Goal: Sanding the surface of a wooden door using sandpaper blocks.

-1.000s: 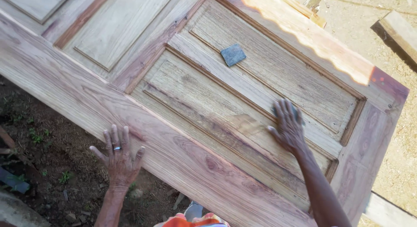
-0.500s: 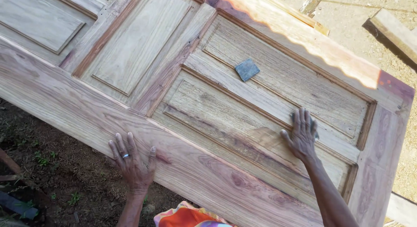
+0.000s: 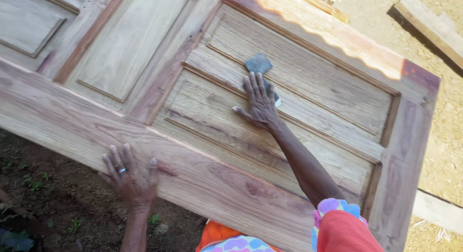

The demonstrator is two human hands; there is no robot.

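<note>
The left hand [image 3: 129,174] lies flat, fingers spread, on the near edge rail of the wooden door [image 3: 202,179], clamped on nothing. Farther in, on the door's grooved panel, the right hand [image 3: 259,103] presses open-fingered onto a dark sandpaper piece [image 3: 258,64], covering its near part.

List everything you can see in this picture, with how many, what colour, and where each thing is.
Wooden panelled door: one, reddish-brown frame with paler panels, lying flat across most of the view.
Sanding pad: one, dark grey, on a right-hand panel, partly under the fingertips.
Planks: one, pale, top right on sandy ground; another, pale, at the lower right edge.
Soil with small green weeds: dark, lower left.
Ring: one, silver, on a left finger.
Sleeve: red and floral, bottom right.
Left hand: flat on the door's near edge.
Right hand: flat on a panel, fingertips on the sanding pad.
</note>
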